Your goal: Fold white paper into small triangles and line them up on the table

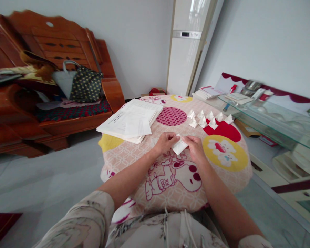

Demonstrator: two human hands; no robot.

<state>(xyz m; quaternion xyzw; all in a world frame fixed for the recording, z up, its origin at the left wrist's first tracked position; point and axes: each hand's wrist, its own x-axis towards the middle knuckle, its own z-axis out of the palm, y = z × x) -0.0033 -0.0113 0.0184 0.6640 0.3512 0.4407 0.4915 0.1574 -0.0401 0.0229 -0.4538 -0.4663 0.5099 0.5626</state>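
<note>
A small folded piece of white paper (180, 147) is held between my two hands, just above the cloth-covered table. My left hand (165, 142) pinches its upper left corner with thumb and forefinger. On the other side, the fingers of my right hand (195, 146) are closed on its upper right edge. Beyond my right hand stand several small folded white paper shapes (202, 121), arranged in two rows. To the left of my hands lies a stack of white paper sheets (129, 119), with a smaller loose sheet (138, 126) on top.
A patterned cloth (175, 193) covers the round table. A glass shelf unit (276, 120) with cups and papers adjoins it on the right. At left stands a carved wooden sofa (67, 38) holding bags (85, 84). A tall white air conditioner (183, 62) is behind.
</note>
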